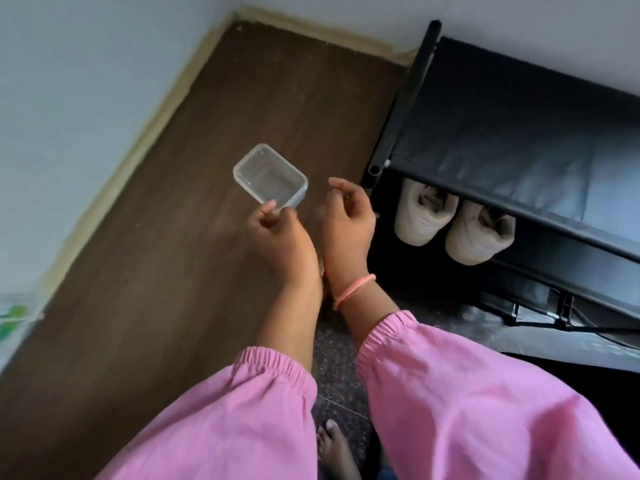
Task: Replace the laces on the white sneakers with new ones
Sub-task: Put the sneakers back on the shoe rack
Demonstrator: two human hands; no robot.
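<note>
Sitting on the rack [519,133] right of the loose, unladen right grip [349,216], 2 white sneakers [450,226].

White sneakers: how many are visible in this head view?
2. Both sit side by side on a lower shelf of the black shoe rack: the left sneaker, the right sneaker. The shelf above partly covers them; others could be hidden.

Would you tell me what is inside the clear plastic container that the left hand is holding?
Nothing shows inside the clear container; the brown floor is visible through it. The left hand's fingers cover only its near corner.
</note>
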